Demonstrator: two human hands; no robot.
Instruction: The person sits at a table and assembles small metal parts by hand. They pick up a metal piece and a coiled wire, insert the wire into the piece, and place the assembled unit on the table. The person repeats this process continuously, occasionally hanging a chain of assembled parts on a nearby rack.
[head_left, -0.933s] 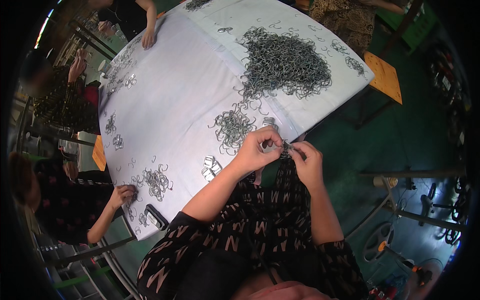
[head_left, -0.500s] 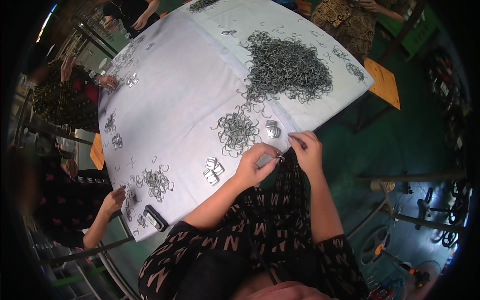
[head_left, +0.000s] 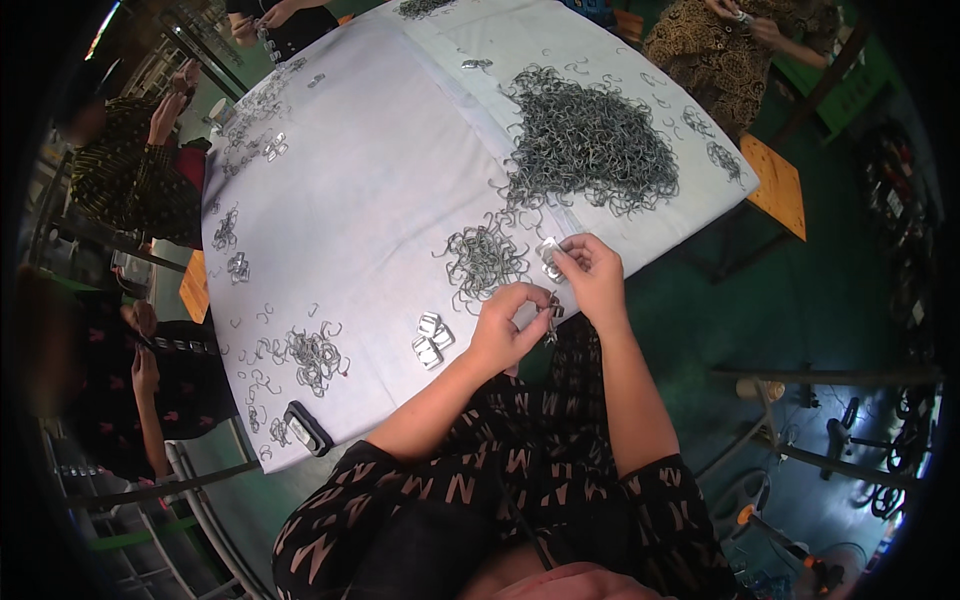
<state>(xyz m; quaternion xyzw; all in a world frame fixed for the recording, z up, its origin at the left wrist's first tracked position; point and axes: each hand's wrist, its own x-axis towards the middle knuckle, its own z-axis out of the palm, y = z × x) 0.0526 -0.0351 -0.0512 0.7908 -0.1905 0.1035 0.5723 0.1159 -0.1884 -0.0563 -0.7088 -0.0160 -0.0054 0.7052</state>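
My left hand (head_left: 512,325) is closed in a pinch at the table's near edge. Between its thumb and forefinger are small metal pieces (head_left: 554,310), dark and shiny, partly covered by the fingertips. Just beyond it, my right hand (head_left: 595,280) has thumb and fingers closed on a flat silver metal piece (head_left: 548,254), where a little group of such pieces lies. Left of there spreads a small heap of curved wire hooks (head_left: 482,262). More flat silver pieces (head_left: 431,340) lie in a cluster beside my left wrist.
A large mound of wire hooks (head_left: 595,140) covers the far right of the white-covered table (head_left: 350,190). At the near left are another hook heap (head_left: 314,358) and a black case (head_left: 308,428). Co-workers sit around the edges. A wooden bench (head_left: 775,185) stands at right.
My right hand has moved from the table edge up and left onto the flat silver pieces. My left hand keeps its pinch. The near-left co-worker's hand has drawn back off the table.
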